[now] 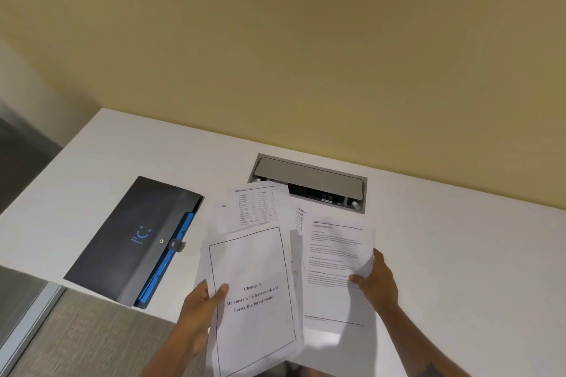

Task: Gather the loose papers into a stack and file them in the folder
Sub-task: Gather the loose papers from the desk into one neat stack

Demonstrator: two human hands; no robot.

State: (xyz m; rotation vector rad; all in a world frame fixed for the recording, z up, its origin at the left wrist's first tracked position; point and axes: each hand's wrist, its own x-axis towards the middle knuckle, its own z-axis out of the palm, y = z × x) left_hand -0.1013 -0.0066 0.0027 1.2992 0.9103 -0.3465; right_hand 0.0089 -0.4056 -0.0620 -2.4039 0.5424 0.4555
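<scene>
Left fingers point(221, 290) closed in a pinch, thumb on top of the Chapter 3 sheet point(254, 294), other fingers hidden beneath; the left hand point(199, 312) holds that sheet and what look like a few more under it, overhanging the desk's near edge. Right fingers point(356, 278) curled onto the right border of a text page point(333, 266), thumb on its face; the right hand point(378, 280) looks to have the page gripped, though whether it is lifted clear of the desk point(459, 254) cannot be told. More papers point(260, 205) lie fanned and overlapping behind, toward the desk's far edge, one corner over the cable hatch point(309, 184). Folder point(134, 239) lies clasped shut, near the desk's left edge, just beside the papers, with one corner over the near edge. Judged step: gathering, not yet filing. To do it well: slide the right page onto the left bundle, sweep in the far sheets, then tap the edges square on the desk. Keep the pinch firm; the overhanging sheets could slip off. The folder needs unclasping first, which calls for a free hand.
</scene>
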